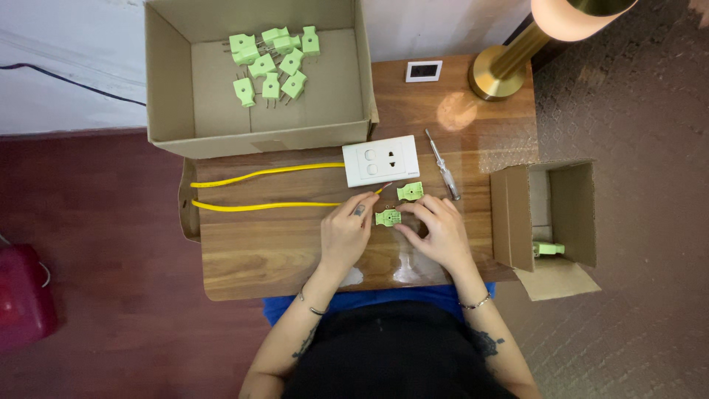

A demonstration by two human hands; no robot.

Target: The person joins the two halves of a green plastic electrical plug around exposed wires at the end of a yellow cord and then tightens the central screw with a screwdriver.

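My left hand (347,233) rests on the wooden table (244,251), its fingertips pinching the stripped end of a yellow wire (266,206). My right hand (441,230) holds an opened green plug half (387,217) between thumb and fingers. The other green plug half (410,192) lies just beyond, next to a white wall socket plate (380,160). A second yellow wire (266,174) runs from the plate to the table's left edge.
A large cardboard box (173,89) at the back holds several green plugs (269,63). A screwdriver (443,166) lies right of the socket plate. A small cardboard box (565,210) stands at the right with a green plug (548,249) inside. A brass lamp base (496,74) and small white device (423,71) sit behind.
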